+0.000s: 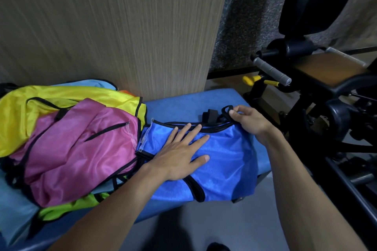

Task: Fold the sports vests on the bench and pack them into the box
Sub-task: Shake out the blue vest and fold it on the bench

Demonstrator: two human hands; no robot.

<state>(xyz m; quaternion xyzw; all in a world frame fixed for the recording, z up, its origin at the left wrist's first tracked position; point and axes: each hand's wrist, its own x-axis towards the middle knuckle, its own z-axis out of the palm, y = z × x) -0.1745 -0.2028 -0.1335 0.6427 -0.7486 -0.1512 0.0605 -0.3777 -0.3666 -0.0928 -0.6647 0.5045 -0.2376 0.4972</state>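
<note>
Your left hand (181, 155) lies flat, fingers spread, pressing the blue vest (220, 155) onto the tabletop (183, 104). Your right hand (247, 121) pinches its black strap (226, 111) at the far edge.

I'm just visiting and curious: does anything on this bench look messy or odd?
Yes. The pink vest, yellow vest and green vest lie crumpled in a loose heap at the bench's left end, unfolded. No packing box is in view.
</note>
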